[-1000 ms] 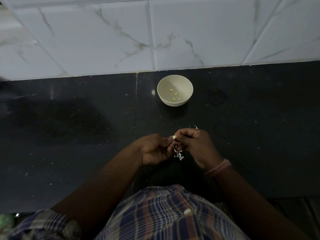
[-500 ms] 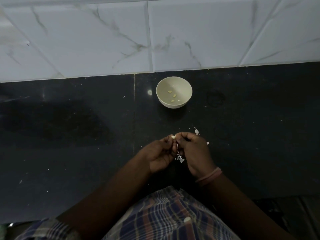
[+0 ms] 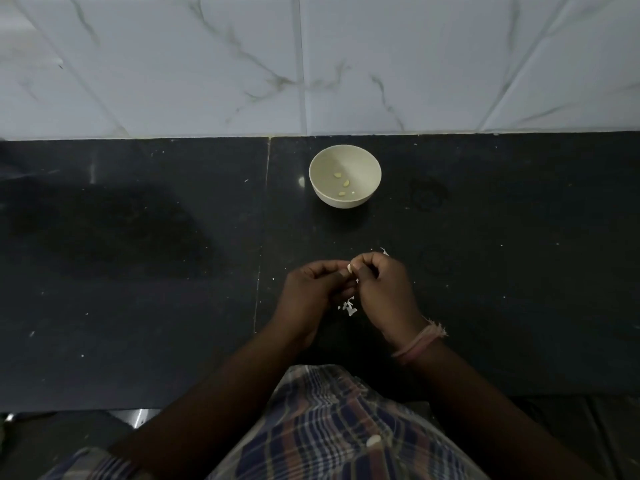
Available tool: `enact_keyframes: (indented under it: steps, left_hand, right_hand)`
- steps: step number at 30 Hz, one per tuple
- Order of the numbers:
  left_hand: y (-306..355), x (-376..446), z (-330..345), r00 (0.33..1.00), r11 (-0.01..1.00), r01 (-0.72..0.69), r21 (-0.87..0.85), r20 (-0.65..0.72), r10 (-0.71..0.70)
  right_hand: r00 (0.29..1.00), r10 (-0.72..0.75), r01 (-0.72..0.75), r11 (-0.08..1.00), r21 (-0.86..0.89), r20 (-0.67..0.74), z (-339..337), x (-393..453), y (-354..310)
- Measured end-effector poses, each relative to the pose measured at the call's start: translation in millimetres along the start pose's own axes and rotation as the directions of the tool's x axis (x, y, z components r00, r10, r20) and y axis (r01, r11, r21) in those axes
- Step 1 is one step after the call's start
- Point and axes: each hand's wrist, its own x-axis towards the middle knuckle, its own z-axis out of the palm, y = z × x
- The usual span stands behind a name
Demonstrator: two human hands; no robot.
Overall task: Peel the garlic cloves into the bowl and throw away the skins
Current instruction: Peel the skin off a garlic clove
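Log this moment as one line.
left hand + right hand: pinching garlic clove | bowl: three cloves | skins: on counter

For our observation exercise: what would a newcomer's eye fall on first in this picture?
The pale bowl stands out on the dark counter near the tiled wall, with a few peeled cloves inside. Nearer the person, the left hand and right hand pinch a garlic clove, white skin scraps lying beneath.

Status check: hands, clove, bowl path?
Left hand and right hand both pinching one garlic clove. Bowl holds three peeled cloves. Skins lie under the hands; bowl path open.
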Motion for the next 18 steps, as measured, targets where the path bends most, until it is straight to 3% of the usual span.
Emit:
enact_keyframes:
  steps: [11,18]
  left_hand:
    - [-6.4,-2.9,-9.4,0.999,0.999,0.040,-0.028,0.015,-0.040]
    - [2.2,-1.7,-9.1,0.982,0.974,0.185,-0.132,0.058,-0.179]
  right_hand:
    - [0.998,0.001,0.002,0.999,-0.034,0.069,-0.5,-2.3,10.8]
    - [0.994,0.081,-0.089,0.990,0.108,0.074,-0.4,-5.4,14.0]
